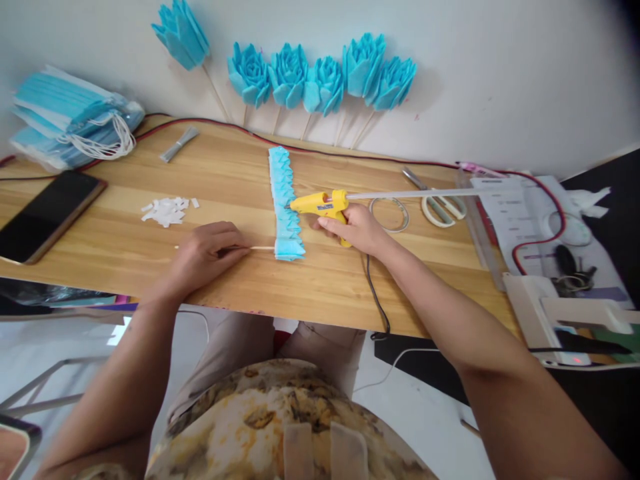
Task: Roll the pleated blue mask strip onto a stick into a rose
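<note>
My right hand (361,230) grips a yellow hot glue gun (320,203) with a long clear glue stick (415,194) out of its back. The nozzle points left, at the middle of a pleated light-blue strip (283,193) lying lengthwise away from me on the table. Closed around a thin wooden stick (263,248), my left hand (213,250) rests on the tabletop. That stick's right end meets the near end of the strip, where the blue material is folded over.
Several blue flowers (324,83) on sticks lean on the wall. Around the table (230,180) lie masks (70,113), a phone (50,213), white scraps (166,211), twist ties (180,145), a tape roll (389,215), scissors (443,205) and a power strip (537,313). A red-black cable (300,148) runs along the back.
</note>
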### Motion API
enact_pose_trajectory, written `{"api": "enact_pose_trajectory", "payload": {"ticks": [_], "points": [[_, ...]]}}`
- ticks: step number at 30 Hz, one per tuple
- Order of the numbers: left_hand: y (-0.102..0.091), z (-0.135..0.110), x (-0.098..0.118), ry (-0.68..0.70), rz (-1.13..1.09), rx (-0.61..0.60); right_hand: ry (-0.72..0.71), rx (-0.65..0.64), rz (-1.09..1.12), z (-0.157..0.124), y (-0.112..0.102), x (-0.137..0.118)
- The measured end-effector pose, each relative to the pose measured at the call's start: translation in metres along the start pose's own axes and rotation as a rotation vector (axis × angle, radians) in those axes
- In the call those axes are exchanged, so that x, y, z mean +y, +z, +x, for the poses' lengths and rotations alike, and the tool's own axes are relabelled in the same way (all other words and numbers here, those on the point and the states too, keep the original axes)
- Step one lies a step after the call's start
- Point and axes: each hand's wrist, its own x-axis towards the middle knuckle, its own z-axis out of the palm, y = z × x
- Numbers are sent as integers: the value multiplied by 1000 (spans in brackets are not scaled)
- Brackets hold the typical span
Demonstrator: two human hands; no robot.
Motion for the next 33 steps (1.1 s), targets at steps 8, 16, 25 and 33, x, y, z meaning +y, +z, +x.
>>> {"api": "enact_pose_trajectory", "payload": {"ticks": [8, 16, 25, 33], "points": [[1, 0, 0, -16, -1, -2, -18, 14, 101, -2, 0, -1], [0, 0, 1, -8, -3, -4, -103, 6, -177, -3, 2, -13], [-1, 2, 2, -48, -11, -24, -25, -51, 68, -2, -3, 1], [-2, 2, 4, -78, -3, -29, -66, -116, 174, -1, -9, 4]]}}
